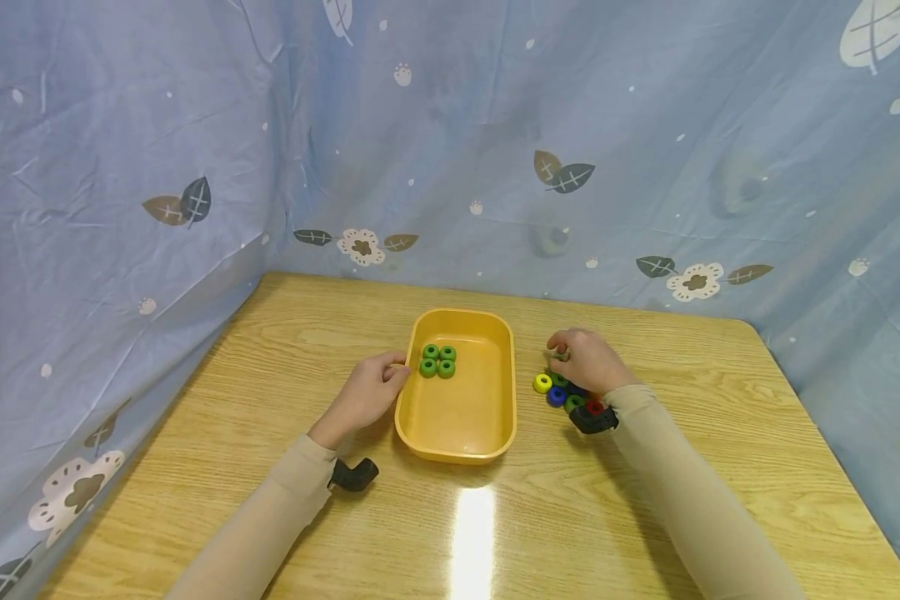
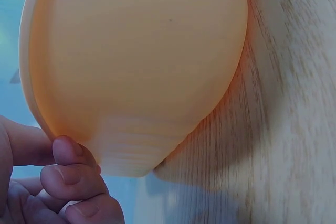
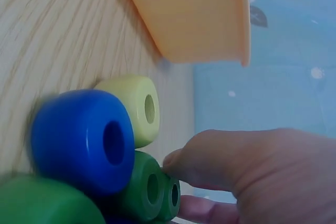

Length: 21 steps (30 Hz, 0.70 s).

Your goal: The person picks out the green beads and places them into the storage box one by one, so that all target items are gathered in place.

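Observation:
My left hand [image 1: 367, 392] pinches the left rim of a yellow-orange plastic tray [image 1: 513, 375] between thumb and fingers. Inside the tray, several green ring-shaped beads [image 1: 447, 375] sit in a tight cluster at the upper left. To the right of the tray, my right hand [image 1: 588, 360] pinches a green bead [image 3: 168, 203] at the far edge of a small bead pile. That pile holds a yellow bead [image 3: 123, 95], a big-looking blue bead [image 3: 68, 135], more green beads [image 3: 47, 203] and a red bead [image 1: 595, 407]. The hand and wrist hide part of it.
A wooden table [image 1: 645, 500] carries everything. Blue patterned cloth [image 1: 480, 150] hangs behind it and along both sides. Black wrist straps [image 1: 356, 475] show below the sleeves, the right one close over the beads.

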Available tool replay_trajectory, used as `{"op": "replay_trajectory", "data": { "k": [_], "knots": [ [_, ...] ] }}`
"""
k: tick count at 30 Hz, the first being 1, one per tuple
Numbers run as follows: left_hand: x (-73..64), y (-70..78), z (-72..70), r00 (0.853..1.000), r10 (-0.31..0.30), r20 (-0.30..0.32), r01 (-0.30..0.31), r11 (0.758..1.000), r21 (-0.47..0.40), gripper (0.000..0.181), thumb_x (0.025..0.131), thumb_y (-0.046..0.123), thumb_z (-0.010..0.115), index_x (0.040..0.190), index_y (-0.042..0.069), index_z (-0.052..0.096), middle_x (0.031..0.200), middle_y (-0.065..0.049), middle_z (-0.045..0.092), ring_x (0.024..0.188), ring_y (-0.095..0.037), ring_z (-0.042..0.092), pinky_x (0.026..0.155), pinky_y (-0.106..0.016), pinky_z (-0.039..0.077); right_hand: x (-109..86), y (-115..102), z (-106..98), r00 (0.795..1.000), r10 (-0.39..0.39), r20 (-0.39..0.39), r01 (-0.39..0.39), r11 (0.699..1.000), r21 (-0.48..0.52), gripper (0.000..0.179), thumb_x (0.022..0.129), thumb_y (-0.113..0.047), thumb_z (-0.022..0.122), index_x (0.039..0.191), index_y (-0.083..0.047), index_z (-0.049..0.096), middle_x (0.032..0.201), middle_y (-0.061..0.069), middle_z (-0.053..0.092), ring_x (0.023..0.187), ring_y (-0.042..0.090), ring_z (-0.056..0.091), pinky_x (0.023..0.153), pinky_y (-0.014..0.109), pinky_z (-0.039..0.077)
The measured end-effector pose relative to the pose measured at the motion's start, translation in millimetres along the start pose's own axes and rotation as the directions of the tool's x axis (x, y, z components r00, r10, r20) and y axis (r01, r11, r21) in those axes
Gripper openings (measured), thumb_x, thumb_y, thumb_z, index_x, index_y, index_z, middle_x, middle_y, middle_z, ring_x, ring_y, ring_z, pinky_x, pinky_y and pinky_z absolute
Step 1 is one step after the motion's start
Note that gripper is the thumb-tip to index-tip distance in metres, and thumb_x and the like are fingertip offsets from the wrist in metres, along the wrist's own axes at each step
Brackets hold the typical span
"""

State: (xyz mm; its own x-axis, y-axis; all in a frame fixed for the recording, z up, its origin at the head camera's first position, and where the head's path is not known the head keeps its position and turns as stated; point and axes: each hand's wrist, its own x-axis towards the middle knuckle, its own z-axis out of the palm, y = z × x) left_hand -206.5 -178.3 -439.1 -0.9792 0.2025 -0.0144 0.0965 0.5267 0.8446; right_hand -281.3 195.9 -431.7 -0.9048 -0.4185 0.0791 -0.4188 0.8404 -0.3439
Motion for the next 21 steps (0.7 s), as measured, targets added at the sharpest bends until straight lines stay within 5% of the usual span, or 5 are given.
{"op": "replay_trajectory", "data": {
  "k": [7,11,14,21],
  "knots": [
    [-0.1,1.2,0.4,1.000,-0.007,0.003,0.007,1.000,-0.003,0.038,0.109,0.018,0.053,0.139,-0.003,0.061,0.114,-0.017,0.077,0.089,-0.017,0.069,0.073,-0.027,0.050,0.7,-1,0,0.999,0.034,0.035,-0.034,0.999,-0.017,0.029,0.092,-0.015,0.077,0.116,0.001,0.073,0.100,0.014,0.072,0.088,0.028,0.066,0.083,0.049,0.057],
    [0.4,1.2,-0.1,1.000,-0.011,0.004,0.011,1.000,0.000,0.038,0.109,0.018,0.052,0.139,-0.003,0.061,0.105,-0.014,0.078,0.076,-0.014,0.063,0.064,-0.025,0.046,0.8,-2,0,0.999,0.040,0.037,-0.039,0.999,-0.010,0.028,0.093,-0.016,0.077,0.116,0.000,0.073,0.101,0.014,0.073,0.089,0.029,0.067,0.083,0.049,0.057],
    [0.8,0.9,-0.3,1.000,-0.014,0.005,0.014,1.000,-0.002,0.037,0.109,0.018,0.052,0.139,-0.003,0.061,0.099,-0.013,0.077,0.067,-0.014,0.055,0.059,-0.026,0.041,0.9,-2,-1,0.999,0.034,0.020,-0.034,0.999,-0.002,0.027,0.093,-0.016,0.076,0.115,-0.001,0.074,0.102,0.015,0.073,0.090,0.029,0.067,0.084,0.049,0.057],
    [1.1,0.0,0.0,1.000,-0.013,0.007,0.013,1.000,-0.011,0.037,0.109,0.018,0.053,0.138,-0.003,0.061,0.108,-0.016,0.078,0.075,-0.013,0.063,0.064,-0.027,0.047,-0.5,-11,-7,0.998,0.005,-0.066,-0.003,1.000,0.023,0.024,0.093,-0.013,0.076,0.113,0.000,0.075,0.107,0.017,0.073,0.089,0.031,0.068,0.081,0.049,0.058]
  ]
}}
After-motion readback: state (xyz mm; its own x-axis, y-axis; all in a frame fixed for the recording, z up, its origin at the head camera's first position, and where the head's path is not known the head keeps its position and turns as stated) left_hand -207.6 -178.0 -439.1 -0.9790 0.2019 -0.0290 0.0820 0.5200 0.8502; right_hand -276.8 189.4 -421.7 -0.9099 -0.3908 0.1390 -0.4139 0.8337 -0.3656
